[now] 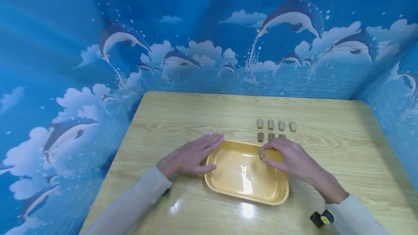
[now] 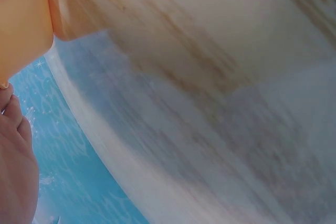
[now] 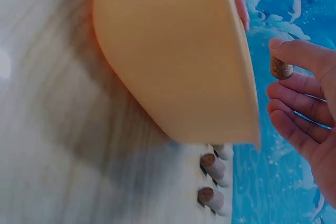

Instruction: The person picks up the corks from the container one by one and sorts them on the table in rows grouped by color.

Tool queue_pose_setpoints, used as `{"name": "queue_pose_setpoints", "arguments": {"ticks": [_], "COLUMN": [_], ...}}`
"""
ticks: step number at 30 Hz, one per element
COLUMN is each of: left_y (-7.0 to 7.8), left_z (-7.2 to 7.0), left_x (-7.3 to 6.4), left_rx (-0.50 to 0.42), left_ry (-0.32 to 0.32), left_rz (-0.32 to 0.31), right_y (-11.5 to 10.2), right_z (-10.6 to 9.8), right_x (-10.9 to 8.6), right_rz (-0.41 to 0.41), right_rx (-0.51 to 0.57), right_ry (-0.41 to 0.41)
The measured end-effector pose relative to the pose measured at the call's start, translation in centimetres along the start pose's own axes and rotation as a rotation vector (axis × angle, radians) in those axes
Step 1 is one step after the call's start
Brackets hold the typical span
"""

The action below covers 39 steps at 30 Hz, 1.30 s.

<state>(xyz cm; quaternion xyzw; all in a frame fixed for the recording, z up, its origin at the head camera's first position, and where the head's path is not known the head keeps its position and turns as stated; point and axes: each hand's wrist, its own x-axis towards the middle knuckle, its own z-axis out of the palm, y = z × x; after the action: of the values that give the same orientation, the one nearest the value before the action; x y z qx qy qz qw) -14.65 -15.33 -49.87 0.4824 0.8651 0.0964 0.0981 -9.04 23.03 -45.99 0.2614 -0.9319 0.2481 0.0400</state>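
A cork stopper (image 1: 261, 153) is pinched between the thumb and fingertips of my right hand (image 1: 292, 159), above the back right part of a yellow plastic tray (image 1: 225, 180). In the right wrist view the cork (image 3: 281, 68) shows its speckled brown side, with the other fingers loosely bent below it. My left hand (image 1: 196, 155) lies along the tray's left rim, its fingers straight and the thumb reaching over the edge. No corks show inside the tray.
Behind the tray stand a back row of pale corks (image 1: 270, 124) and a front row of darker corks (image 1: 260, 137), partly covered by my right hand. A wood-grain table (image 1: 183, 115) carries everything. A blue dolphin-print curtain (image 1: 209, 28) surrounds it.
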Motion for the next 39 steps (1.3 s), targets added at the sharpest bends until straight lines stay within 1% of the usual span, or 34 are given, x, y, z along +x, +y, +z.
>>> {"name": "queue_pose_setpoints", "arguments": {"ticks": [7, 14, 23, 29, 39], "left_y": [0.0, 0.0, 0.0, -0.1, 0.0], "left_z": [0.0, 0.0, 0.0, 0.1, 0.0], "left_x": [0.1, 0.0, 0.0, 0.1, 0.1], "left_rx": [0.0, -0.002, -0.005, -0.003, -0.006], "left_ry": [-0.006, -0.017, -0.011, -0.002, -0.015], "left_rz": [-0.006, -0.008, -0.002, -0.002, -0.008], "right_y": [1.1, 2.4, 4.1, 5.3, 6.7], "right_z": [-1.5, -2.1, -2.5, -2.4, -2.2], "right_x": [0.0, -0.2, -0.6, -1.0, -1.6], "right_rz": [0.009, 0.04, 0.071, 0.073, 0.104], "right_rx": [-0.015, -0.044, -0.064, -0.08, -0.065], "right_ry": [0.05, 0.102, 0.146, 0.177, 0.189]}}
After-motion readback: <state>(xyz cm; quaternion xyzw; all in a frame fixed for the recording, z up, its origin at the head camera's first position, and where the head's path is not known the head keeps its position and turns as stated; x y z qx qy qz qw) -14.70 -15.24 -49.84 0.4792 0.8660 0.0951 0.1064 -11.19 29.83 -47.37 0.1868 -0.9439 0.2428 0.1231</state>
